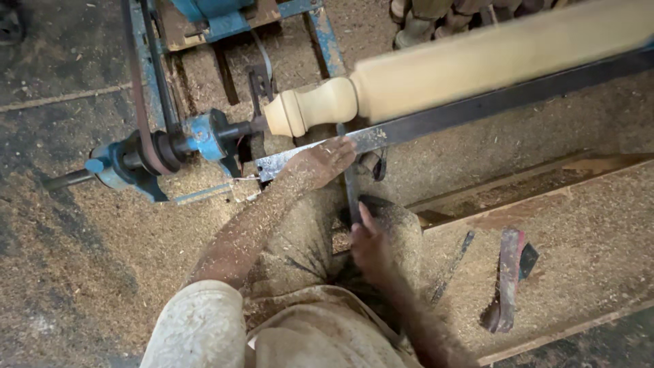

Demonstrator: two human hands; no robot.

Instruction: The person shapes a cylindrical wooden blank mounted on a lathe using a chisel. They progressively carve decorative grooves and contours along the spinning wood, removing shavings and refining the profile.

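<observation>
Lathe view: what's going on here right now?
A person sits at a sawdust-covered wood lathe. A pale wooden workpiece, turned with a rounded bead at its end, is mounted on the spindle. The left hand rests on the long metal tool rest below the piece. The right hand is lower, by a dark upright part of the stand. Metal tools lie in the sawdust at right.

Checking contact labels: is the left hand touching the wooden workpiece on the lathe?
No: the left hand rests on the flat metal tool rest, below the turned wooden workpiece, with a clear gap between them.
</observation>
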